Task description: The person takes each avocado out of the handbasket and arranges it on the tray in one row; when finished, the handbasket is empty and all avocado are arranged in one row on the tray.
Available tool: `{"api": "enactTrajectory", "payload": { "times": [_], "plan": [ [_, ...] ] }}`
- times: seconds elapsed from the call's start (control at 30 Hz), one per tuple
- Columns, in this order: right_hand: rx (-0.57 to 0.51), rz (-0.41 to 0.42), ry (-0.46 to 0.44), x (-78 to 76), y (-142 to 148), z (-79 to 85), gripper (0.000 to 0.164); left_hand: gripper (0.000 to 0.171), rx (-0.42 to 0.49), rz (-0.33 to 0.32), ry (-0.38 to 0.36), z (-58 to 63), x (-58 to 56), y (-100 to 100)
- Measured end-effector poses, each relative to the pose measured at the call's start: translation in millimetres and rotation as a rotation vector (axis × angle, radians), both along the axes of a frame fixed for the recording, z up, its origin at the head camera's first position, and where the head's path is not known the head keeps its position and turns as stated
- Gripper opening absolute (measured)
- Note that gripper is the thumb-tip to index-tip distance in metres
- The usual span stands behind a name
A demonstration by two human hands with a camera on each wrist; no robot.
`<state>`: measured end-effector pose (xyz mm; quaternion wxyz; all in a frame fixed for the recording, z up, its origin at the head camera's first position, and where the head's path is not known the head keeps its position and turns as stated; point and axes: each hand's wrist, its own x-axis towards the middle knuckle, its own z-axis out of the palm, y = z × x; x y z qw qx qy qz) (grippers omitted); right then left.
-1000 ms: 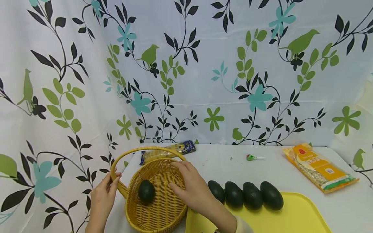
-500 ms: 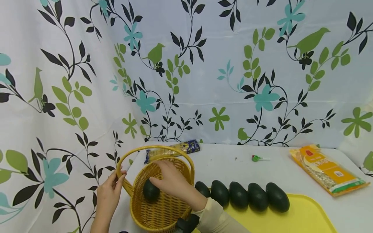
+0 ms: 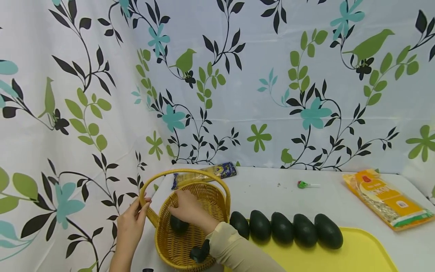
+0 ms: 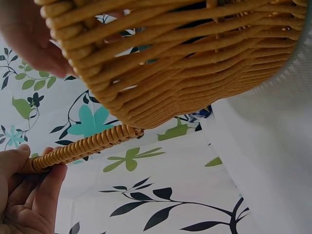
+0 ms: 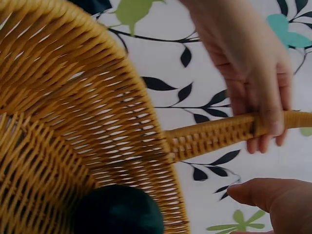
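My left hand (image 3: 130, 221) grips the handle (image 4: 90, 146) of a yellow wicker basket (image 3: 163, 247) at the left side of the table, thumb on one side and fingers on the other. One dark green avocado (image 3: 179, 225) lies inside, against the basket's left wall in the head view. Reaching in over the basket, my right hand (image 3: 190, 207) hovers by that avocado, its thumb (image 5: 258, 192) extended. In the right wrist view a gap separates the thumb from the avocado (image 5: 119, 212), and the other fingers are mostly out of sight.
Right of the basket, several avocados (image 3: 282, 229) line the far edge of a yellow tray (image 3: 367, 253). Behind the basket lies a pasta packet (image 3: 224, 170). A lollipop (image 3: 302, 184) and an orange bag of grain or flakes (image 3: 387, 198) are farther back right. A patterned curtain surrounds the table.
My right hand has moved left from the basket's right rim to above the avocado inside. My left hand keeps its grip on the handle. The head view has shifted slightly.
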<state>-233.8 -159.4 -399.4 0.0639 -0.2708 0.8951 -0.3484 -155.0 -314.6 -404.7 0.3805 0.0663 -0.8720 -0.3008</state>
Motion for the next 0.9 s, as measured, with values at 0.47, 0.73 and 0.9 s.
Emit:
{"api": "enactTrajectory", "payload": {
  "times": [0.47,0.73,0.9],
  "plan": [
    [0.186,0.011,0.012,-8.0,-20,-37.5,0.054,0.022,0.003,-0.007,-0.004,0.0,0.6,2],
    [0.193,0.072,-0.035,-6.0,-24,-48.8,0.056,0.026,0.007,-0.002,-0.001,-2.5,0.1,0],
    [0.191,0.067,-0.062,-5.8,-25,-52.2,0.061,0.023,0.001,-0.002,0.006,-1.9,-0.2,0]
  ]
}}
